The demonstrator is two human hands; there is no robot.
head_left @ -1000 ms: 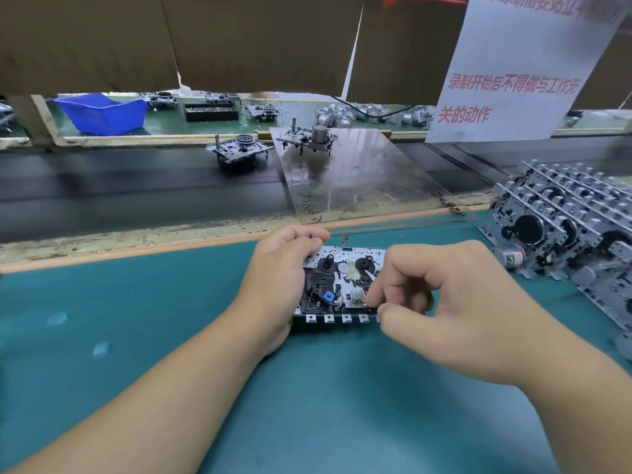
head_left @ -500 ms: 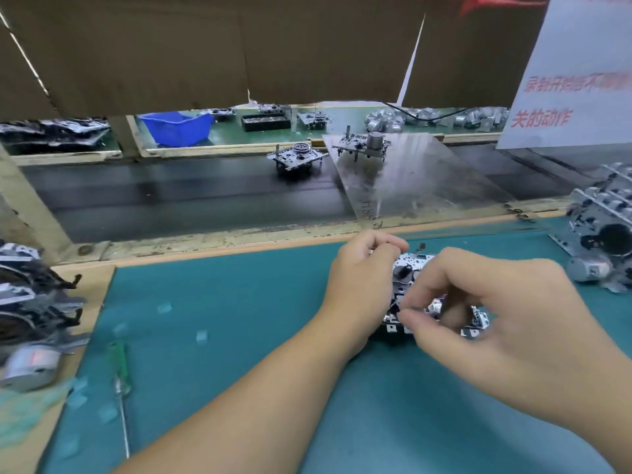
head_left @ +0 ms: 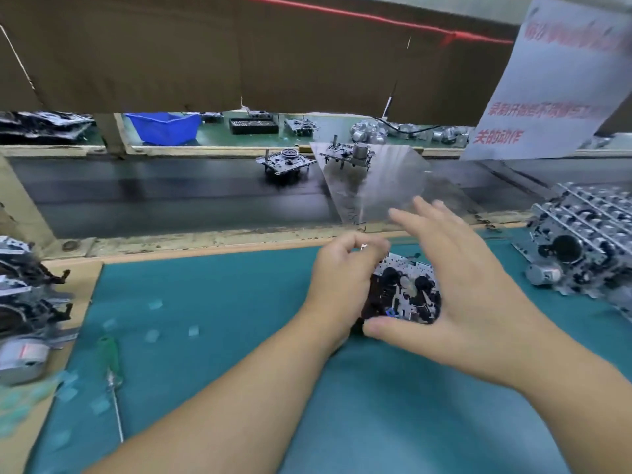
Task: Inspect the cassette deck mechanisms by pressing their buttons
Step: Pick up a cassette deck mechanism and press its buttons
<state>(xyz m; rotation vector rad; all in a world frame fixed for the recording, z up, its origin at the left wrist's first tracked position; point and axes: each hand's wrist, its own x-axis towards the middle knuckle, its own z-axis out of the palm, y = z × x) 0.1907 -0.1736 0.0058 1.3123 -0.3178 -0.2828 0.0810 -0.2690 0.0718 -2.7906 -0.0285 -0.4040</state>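
Left hand [head_left: 342, 285] holds cassette deck mechanism [head_left: 403, 292] at frame centre; right hand [head_left: 455, 289] grip wide, fingers spread. One-hand hold w/ mech off tabletop [head_left: 205, 302] could slip.

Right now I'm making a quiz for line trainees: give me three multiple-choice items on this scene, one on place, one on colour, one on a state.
1. Where does the screwdriver lie? A on the belt; B on the mat's left part; C in the bin.
2. The bin is: A red; B yellow; C blue.
3. The right hand is: A spread open; B a fist; C out of view.

B: it lies on the mat, left of both arms.
C: plainly blue.
A: fingers straight, over the deck, which the left hand holds.
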